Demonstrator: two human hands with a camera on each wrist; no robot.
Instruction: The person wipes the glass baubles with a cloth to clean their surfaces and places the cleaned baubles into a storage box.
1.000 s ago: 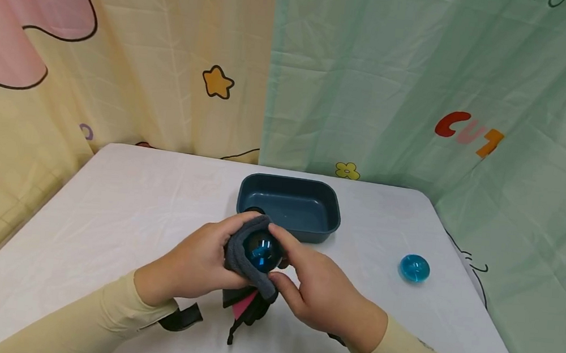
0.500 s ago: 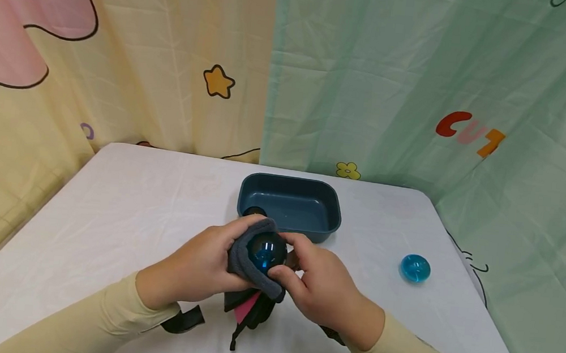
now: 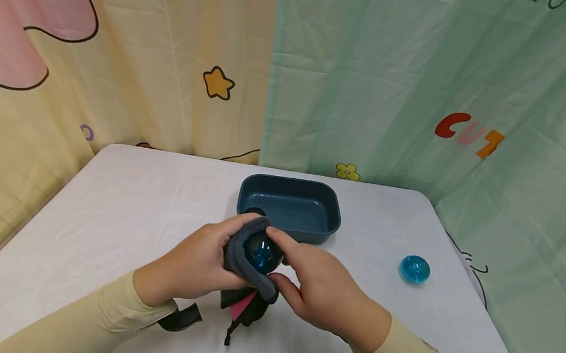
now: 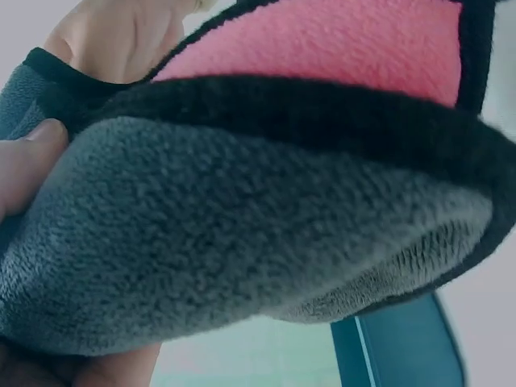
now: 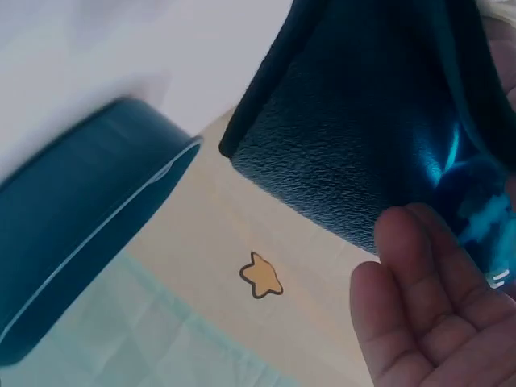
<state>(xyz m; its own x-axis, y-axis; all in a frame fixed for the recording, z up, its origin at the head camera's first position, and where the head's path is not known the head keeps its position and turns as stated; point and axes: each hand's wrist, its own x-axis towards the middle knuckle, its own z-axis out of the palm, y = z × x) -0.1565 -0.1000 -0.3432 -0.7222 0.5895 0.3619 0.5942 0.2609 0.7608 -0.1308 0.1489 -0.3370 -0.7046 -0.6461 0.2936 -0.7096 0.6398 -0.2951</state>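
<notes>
A shiny dark-blue ball (image 3: pixel 262 252) sits in a fold of grey cloth (image 3: pixel 237 254), which has black edging and a pink side hanging below. My left hand (image 3: pixel 198 262) grips the cloth round the ball's left side. My right hand (image 3: pixel 321 285) holds the ball from the right, index finger at its upper edge and thumb low by the cloth's rim. In the left wrist view the cloth (image 4: pixel 201 218) covers the ball. The right wrist view shows right-hand fingers (image 5: pixel 403 258) beside the blue ball (image 5: pixel 484 210), with cloth behind them.
A dark-blue rectangular box (image 3: pixel 325 234) stands just beyond the hands. Something dark and rounded (image 3: pixel 254 211) shows at its near left corner. A clear light-blue rounded piece (image 3: pixel 414 269) lies to the right on the white table (image 3: pixel 121 212). Printed curtains (image 3: pixel 353 81) stand behind.
Since half a second ago the ball and cloth have shifted slightly left. My right thumb has slid off the ball's face to the lower rim, and the index finger has moved up.
</notes>
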